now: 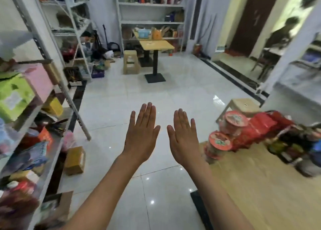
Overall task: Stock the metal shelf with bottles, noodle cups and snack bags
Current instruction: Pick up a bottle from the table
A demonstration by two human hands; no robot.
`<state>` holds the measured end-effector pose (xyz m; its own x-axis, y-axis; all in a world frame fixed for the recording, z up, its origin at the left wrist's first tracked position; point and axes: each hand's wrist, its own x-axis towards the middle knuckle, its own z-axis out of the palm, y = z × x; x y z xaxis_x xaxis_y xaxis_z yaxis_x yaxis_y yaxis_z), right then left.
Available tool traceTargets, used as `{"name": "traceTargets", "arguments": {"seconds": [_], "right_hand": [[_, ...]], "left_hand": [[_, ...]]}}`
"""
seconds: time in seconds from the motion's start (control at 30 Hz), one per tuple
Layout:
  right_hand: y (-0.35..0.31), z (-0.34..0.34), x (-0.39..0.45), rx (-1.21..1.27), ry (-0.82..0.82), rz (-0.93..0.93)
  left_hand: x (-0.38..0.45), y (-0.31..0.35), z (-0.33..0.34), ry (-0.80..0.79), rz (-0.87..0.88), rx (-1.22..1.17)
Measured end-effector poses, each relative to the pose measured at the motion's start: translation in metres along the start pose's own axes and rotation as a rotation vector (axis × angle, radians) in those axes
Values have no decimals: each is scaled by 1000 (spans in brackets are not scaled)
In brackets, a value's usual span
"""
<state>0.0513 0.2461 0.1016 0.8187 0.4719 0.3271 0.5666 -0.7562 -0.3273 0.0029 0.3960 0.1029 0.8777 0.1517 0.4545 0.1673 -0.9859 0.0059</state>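
Observation:
My left hand (141, 134) and my right hand (184, 137) are stretched out side by side over the white tiled floor, backs up, fingers straight, holding nothing. To the right, on a wooden table (260, 186), stand two red noodle cups (219, 145) (234, 123), red snack bags (262, 127) and several dark bottles (295, 148), all blurred. The metal shelf (52, 153) runs along the left edge, its boards holding boxes and packets.
A brown cardboard box (75, 161) lies on the floor by the shelf. A small wooden table (156, 45) and a stool (131, 62) stand farther back, with another stool (241, 106) at right. More shelves line the back wall. A person sits beyond the doorway at right.

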Motion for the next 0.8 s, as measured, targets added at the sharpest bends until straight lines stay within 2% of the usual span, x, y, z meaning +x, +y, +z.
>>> {"name": "traceTargets", "arguments": {"seconds": [0.2, 0.4, 0.53, 0.67, 0.8], "right_hand": [[164, -61, -38, -55, 99, 254], [311, -108, -101, -41, 134, 592], [396, -122, -134, -17, 147, 790], [482, -127, -148, 79, 235, 970], [564, -121, -139, 232, 281, 1107]], "left_hand": [[63, 172, 32, -131, 258, -166], [83, 339, 69, -239, 515, -287], [88, 416, 86, -235, 657, -369], [101, 484, 102, -292, 746, -380], [109, 539, 129, -383, 719, -336]]}}
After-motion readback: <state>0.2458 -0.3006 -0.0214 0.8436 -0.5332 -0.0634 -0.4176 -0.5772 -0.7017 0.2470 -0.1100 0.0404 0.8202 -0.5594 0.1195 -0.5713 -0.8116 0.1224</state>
